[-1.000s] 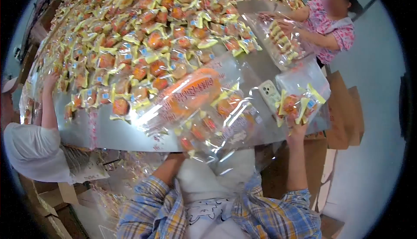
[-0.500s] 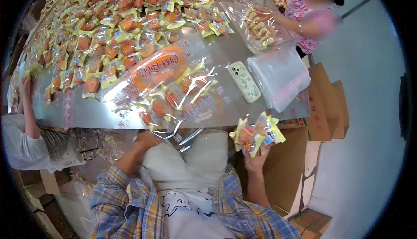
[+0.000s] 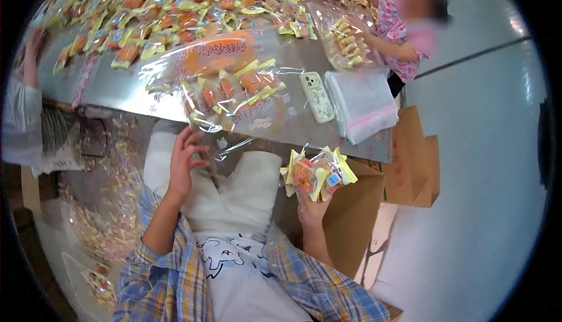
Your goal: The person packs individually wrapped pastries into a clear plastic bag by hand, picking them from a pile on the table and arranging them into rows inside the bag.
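My right hand [image 3: 313, 205] is wrapped round a few wrapped snacks [image 3: 319, 174] with yellow ends, held above a cardboard box. Fingers apart, my left hand [image 3: 186, 161] is over my lap, at the lower left corner of a large clear bag [image 3: 216, 55] with orange and red print; whether it touches the film is unclear. Several wrapped snacks lie in that bag near its opening, which hangs over the table's edge. To the bag's right lie a phone in a patterned case [image 3: 317, 97] and a stack of clear bags [image 3: 363, 102].
Wrapped snacks [image 3: 187, 6] cover the far part of the metal table [image 3: 55, 96]. A co-worker in a pink patterned top stands at the upper right, handling a filled bag [image 3: 345, 41]. Another person's arm is at the left. Cardboard boxes [image 3: 410, 164] stand at the right.
My right hand has lifted the snacks off the bag stack and drawn them back over the box. My left hand has come into view from below the bag, fingers spread. The view has shifted.
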`<state>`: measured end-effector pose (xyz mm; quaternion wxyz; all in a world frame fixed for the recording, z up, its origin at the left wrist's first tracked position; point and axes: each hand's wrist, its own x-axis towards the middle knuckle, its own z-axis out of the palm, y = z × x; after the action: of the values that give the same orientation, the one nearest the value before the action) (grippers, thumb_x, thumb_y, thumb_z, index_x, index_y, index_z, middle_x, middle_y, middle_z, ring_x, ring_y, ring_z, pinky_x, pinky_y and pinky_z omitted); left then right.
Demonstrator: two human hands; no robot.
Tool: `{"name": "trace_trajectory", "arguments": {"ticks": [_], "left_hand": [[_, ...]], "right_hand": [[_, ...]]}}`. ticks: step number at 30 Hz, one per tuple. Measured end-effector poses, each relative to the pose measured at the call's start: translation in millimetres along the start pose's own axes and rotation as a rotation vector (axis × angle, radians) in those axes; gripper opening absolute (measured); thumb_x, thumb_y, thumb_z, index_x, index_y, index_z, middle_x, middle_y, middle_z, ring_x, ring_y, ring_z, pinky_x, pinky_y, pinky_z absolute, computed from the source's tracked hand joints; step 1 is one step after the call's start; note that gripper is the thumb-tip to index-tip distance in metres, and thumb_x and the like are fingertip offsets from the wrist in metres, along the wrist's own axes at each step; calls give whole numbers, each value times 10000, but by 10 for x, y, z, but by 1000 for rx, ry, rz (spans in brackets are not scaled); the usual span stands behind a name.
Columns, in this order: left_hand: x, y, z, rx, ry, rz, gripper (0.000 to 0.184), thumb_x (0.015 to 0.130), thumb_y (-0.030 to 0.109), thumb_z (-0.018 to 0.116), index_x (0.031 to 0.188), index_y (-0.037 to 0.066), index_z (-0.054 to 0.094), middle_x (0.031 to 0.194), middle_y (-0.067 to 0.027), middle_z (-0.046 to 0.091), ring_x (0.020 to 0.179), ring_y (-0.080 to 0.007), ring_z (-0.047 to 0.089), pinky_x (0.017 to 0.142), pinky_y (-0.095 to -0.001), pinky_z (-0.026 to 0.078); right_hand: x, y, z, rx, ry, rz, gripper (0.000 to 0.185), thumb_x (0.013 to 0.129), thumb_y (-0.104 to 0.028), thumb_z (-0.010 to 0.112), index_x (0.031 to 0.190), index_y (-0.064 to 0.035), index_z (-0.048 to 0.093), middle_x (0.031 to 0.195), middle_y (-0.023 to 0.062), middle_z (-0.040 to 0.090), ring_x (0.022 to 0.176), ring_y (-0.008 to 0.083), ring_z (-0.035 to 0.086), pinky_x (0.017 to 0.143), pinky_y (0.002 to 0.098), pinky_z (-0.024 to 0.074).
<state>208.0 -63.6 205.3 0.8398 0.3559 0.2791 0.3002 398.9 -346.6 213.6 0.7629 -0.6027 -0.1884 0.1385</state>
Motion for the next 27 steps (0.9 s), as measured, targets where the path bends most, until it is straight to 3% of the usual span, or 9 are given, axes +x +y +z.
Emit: {"name": "trace_trajectory", "arguments": {"ticks": [3, 7, 10, 11, 12, 17, 20, 27], "left_hand": [[-20, 30, 323, 151, 47, 5, 954, 933, 156, 752, 1643, 90, 118, 1578, -191, 366, 1261, -216, 547, 897, -359, 559], [73, -85, 487, 372, 73, 209, 1169, 814, 126, 873, 1660, 110, 66, 1614, -258, 286, 1320, -299, 513, 942, -383, 553], [249, -122, 450, 379, 121, 298, 1102, 827, 97, 843, 1659, 87, 120, 1575, -300, 359, 1285, -274, 540, 942, -365, 547], [306, -94, 436, 388, 132, 269, 1010, 874, 35, 776, 1663, 126, 153, 1503, -211, 460, 1276, -264, 558, 999, -353, 520], [382, -71, 413, 560, 158, 349, 983, 894, 61, 765, 1661, 106, 151, 1534, -240, 441, 1323, -277, 537, 1039, -371, 498], [534, 268, 648, 614, 365, 332, 940, 905, 202, 798, 1619, 29, 212, 1547, -247, 428, 1349, -298, 516, 1071, -399, 478], [861, 92, 469, 511, 401, 283, 962, 856, 306, 842, 1577, 8, 279, 1489, -267, 493, 1225, -315, 593, 1025, -423, 501], [1325, -18, 580, 511, 402, 513, 896, 908, 311, 794, 1567, -33, 293, 1466, -253, 525, 1258, -315, 599, 1012, -399, 516]], "right_hand": [[64, -95, 116, 16, -38, 19, 893, 845, 106, 756, 1577, -88, 283, 1476, 103, 504, 1352, 266, 527, 1138, 465, 454], [99, -199, 152, 201, -82, 82, 783, 915, 29, 720, 1567, -92, 303, 1488, 116, 498, 1366, 291, 522, 1157, 483, 434], [134, -267, 106, 201, -94, 101, 794, 909, 48, 714, 1568, -96, 295, 1491, 122, 497, 1368, 293, 520, 1159, 489, 433], [147, -277, 88, 203, -99, 111, 803, 907, 55, 711, 1571, -99, 288, 1496, 122, 491, 1373, 294, 514, 1160, 491, 431], [156, -281, 73, 206, -102, 123, 811, 905, 61, 708, 1575, -102, 280, 1500, 122, 485, 1379, 294, 508, 1161, 493, 429], [221, -255, 38, 206, -129, 139, 854, 895, 86, 698, 1593, -112, 247, 1530, 121, 448, 1412, 300, 469, 1171, 499, 413], [272, -160, 20, 201, -151, 137, 866, 890, 85, 702, 1598, -112, 242, 1539, 119, 437, 1418, 299, 460, 1178, 496, 402], [264, -126, 83, 195, -139, 148, 852, 904, 57, 710, 1600, -101, 244, 1526, 116, 463, 1394, 290, 486, 1181, 482, 395]]}}
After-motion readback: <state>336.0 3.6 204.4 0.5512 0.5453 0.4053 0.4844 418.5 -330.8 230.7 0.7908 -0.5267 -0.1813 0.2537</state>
